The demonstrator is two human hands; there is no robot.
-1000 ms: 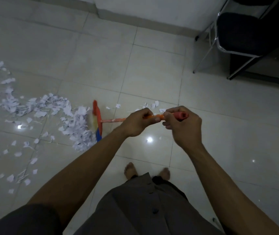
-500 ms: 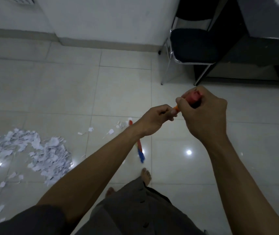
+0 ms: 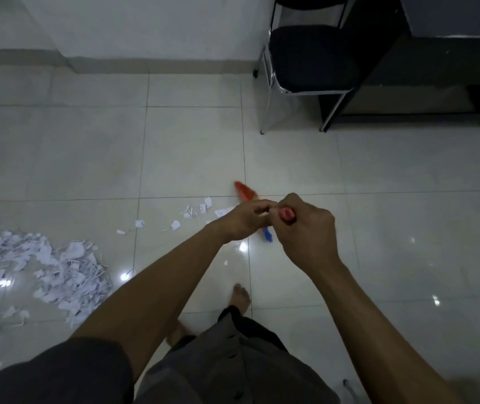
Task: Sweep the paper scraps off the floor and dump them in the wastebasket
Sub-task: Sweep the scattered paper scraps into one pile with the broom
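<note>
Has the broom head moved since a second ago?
Yes. The broom head was against the big scrap pile; now it sits well to its right, apart.

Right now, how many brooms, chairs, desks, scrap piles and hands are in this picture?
Broom: 1
Chair: 1
Dark desk: 1
Big pile of paper scraps: 1
Hands: 2, the left hand and the right hand, both gripping the broom's handle
Total: 6

text: none readable | labels: none | numbers: none
</note>
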